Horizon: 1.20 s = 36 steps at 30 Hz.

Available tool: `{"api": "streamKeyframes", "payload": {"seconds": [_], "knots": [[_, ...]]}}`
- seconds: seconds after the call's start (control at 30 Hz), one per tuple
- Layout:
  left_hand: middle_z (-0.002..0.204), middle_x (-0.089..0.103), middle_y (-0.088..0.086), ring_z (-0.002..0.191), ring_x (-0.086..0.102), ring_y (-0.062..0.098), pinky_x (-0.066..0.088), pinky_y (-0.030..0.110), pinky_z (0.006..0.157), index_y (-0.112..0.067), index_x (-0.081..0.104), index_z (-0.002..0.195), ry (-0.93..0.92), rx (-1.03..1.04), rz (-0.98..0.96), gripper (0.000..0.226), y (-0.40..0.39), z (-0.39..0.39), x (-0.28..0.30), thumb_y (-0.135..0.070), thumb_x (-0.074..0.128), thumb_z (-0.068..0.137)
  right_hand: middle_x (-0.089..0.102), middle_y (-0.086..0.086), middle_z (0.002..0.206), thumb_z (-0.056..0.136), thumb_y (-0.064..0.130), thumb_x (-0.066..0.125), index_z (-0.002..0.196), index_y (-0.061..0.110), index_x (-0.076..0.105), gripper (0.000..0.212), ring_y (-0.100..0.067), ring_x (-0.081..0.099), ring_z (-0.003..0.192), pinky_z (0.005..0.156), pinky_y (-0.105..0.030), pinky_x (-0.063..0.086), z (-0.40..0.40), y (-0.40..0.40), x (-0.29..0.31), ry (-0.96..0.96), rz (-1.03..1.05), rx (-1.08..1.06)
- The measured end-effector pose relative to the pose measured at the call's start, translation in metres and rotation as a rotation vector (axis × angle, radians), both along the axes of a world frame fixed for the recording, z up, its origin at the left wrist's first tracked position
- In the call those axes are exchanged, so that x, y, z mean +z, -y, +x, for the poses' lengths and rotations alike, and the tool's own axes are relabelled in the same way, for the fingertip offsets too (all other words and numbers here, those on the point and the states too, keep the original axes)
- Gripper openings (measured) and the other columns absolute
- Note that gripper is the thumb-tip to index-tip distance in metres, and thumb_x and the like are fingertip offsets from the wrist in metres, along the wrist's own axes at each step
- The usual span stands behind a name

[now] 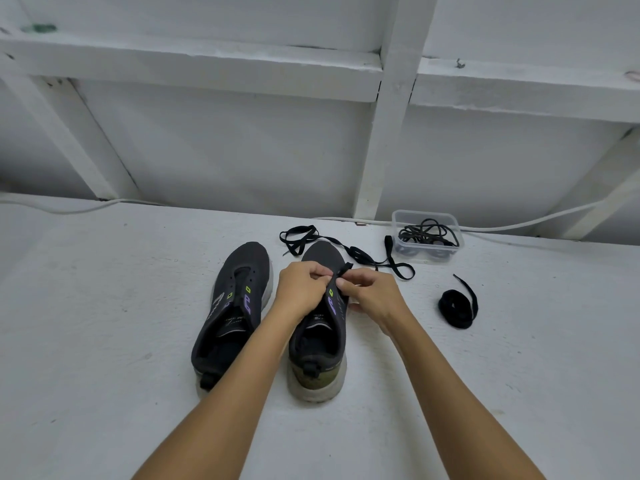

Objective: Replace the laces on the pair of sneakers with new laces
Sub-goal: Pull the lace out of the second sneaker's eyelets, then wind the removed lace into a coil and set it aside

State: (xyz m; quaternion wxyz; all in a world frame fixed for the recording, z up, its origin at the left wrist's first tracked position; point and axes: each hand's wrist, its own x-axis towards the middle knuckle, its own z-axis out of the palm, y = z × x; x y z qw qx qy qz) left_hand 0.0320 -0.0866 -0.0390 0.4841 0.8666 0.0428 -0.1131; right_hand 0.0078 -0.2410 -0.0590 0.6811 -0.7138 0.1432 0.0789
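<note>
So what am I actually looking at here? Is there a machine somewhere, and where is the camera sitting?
There is no machine: a person works with bare hands, and the one camera is worn on their head, looking forward and down. On the white surface stand two dark sneakers. The left sneaker has no lace. Over the right sneaker, the left hand and right hand both pinch a black lace at the eyelets. It trails away in loops. A coiled black lace lies to the right, and a clear plastic box behind holds more dark laces.
</note>
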Motion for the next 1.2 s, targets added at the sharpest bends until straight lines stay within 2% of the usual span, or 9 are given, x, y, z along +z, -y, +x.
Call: {"api": "streamKeyframes", "payload": {"seconds": [0.17, 0.43, 0.6, 0.7, 0.83, 0.97, 1.07, 1.13, 1.2], "knots": [[0.086, 0.075, -0.006, 0.078, 0.064, 0.010, 0.043, 0.018, 0.061, -0.023, 0.063, 0.096, -0.011, 0.074, -0.066, 0.012, 0.001, -0.001, 0.000, -0.016, 0.069, 0.088, 0.073, 0.001, 0.082, 0.091, 0.021, 0.075, 0.089, 0.016, 0.074, 0.005, -0.009, 0.067, 0.072, 0.062, -0.024, 0.056, 0.005, 0.001, 0.008, 0.001, -0.084, 0.029], [0.083, 0.074, -0.010, 0.089, 0.065, 0.007, 0.041, 0.015, 0.064, -0.024, 0.066, 0.096, 0.000, 0.038, -0.015, 0.010, -0.001, -0.002, 0.001, -0.017, 0.062, 0.090, 0.077, 0.000, 0.097, 0.100, 0.022, 0.062, 0.086, 0.012, 0.061, 0.017, -0.012, 0.071, 0.087, 0.068, -0.027, 0.057, 0.001, 0.005, 0.017, 0.067, -0.021, -0.081], [0.087, 0.071, -0.013, 0.087, 0.066, 0.007, 0.049, 0.020, 0.076, -0.032, 0.068, 0.092, 0.079, -0.009, -0.008, 0.011, -0.008, 0.003, 0.008, -0.022, 0.065, 0.093, 0.073, 0.001, 0.081, 0.099, 0.011, 0.061, 0.106, 0.012, 0.067, 0.009, -0.015, 0.071, 0.083, 0.073, -0.030, 0.058, -0.006, 0.020, 0.045, 0.045, 0.007, 0.056], [0.104, 0.068, -0.016, 0.092, 0.061, -0.002, 0.041, 0.003, 0.078, -0.032, 0.069, 0.114, 0.245, -0.132, -0.027, 0.024, -0.010, 0.007, 0.026, -0.017, 0.062, 0.097, 0.070, 0.001, 0.082, 0.100, 0.011, 0.059, 0.108, 0.009, 0.070, 0.013, -0.014, 0.071, 0.085, 0.078, -0.032, 0.058, -0.013, 0.028, 0.075, 0.005, -0.040, 0.191], [0.133, 0.052, -0.029, 0.125, 0.043, -0.007, 0.031, 0.011, 0.105, -0.034, 0.052, 0.143, 0.430, -0.418, -0.005, 0.046, -0.002, 0.008, 0.059, -0.022, 0.060, 0.100, 0.067, -0.004, 0.081, 0.099, 0.010, 0.060, 0.101, -0.001, 0.070, 0.014, -0.018, 0.070, 0.083, 0.073, -0.031, 0.057, -0.022, 0.031, 0.131, 0.038, -0.106, 0.359], [0.091, 0.060, -0.041, 0.092, 0.057, -0.004, 0.043, 0.009, 0.075, -0.028, 0.068, 0.094, 0.352, -0.502, -0.105, 0.022, 0.014, 0.002, 0.088, -0.012, 0.054, 0.100, 0.068, -0.006, 0.082, 0.099, 0.006, 0.060, 0.096, 0.009, 0.073, 0.013, -0.018, 0.068, 0.079, 0.070, -0.029, 0.057, -0.027, 0.023, 0.187, 0.158, 0.018, 0.436], [0.098, 0.072, -0.018, 0.097, 0.065, 0.002, 0.047, 0.016, 0.084, -0.029, 0.069, 0.100, 0.273, -0.503, -0.201, 0.024, 0.019, -0.009, 0.104, -0.034, 0.046, 0.106, 0.074, -0.007, 0.090, 0.098, 0.003, 0.059, 0.105, 0.004, 0.070, 0.013, -0.019, 0.074, 0.088, 0.073, -0.026, 0.059, -0.013, 0.020, 0.207, 0.317, 0.203, 0.225], [0.089, 0.073, -0.006, 0.085, 0.066, 0.003, 0.047, 0.015, 0.078, -0.025, 0.068, 0.100, 0.266, -0.558, -0.184, 0.026, 0.016, -0.020, 0.114, -0.031, 0.043, 0.107, 0.078, -0.005, 0.095, 0.098, 0.002, 0.061, 0.104, 0.008, 0.073, 0.014, -0.016, 0.075, 0.096, 0.082, -0.025, 0.058, 0.005, 0.024, 0.207, 0.511, -0.019, 0.052], [0.079, 0.069, -0.002, 0.066, 0.059, 0.003, 0.043, 0.015, 0.065, -0.028, 0.065, 0.094, 0.315, -0.607, -0.097, 0.023, 0.008, -0.027, 0.131, -0.032, 0.045, 0.106, 0.079, 0.004, 0.096, 0.097, 0.006, 0.065, 0.101, 0.014, 0.077, 0.016, -0.005, 0.072, 0.094, 0.085, -0.021, 0.055, 0.018, 0.030, 0.202, 0.656, -0.488, 0.045]]}}
